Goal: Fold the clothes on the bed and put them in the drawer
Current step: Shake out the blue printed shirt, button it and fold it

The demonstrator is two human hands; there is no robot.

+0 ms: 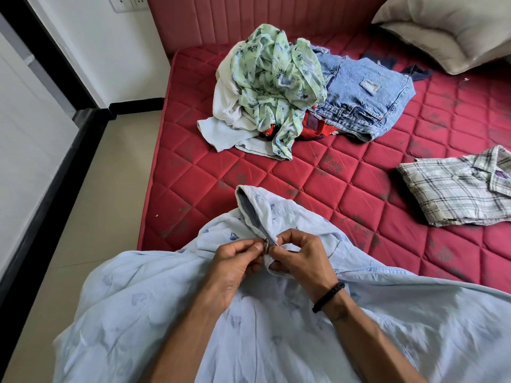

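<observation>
Pale blue leaf-print shirt (pixel 276 313) spread over near bed (pixel 345 194) edge, collar raised. Left hand (pixel 235 269) and right hand (pixel 301 261) both pinching placket beneath collar. One folded plaid shirt (pixel 456 189) at right; one unfolded pile (pixel 290 92) farther back; one pillow (pixel 448 29).

Bare red mattress (pixel 318 194) lies open between the light blue shirt (pixel 276 313) at the near edge and the clothes heap (pixel 276 89) farther back. Folded plaid shirt (pixel 456 189) blocks the right side; pillow (pixel 448 29) fills the far right corner.
</observation>
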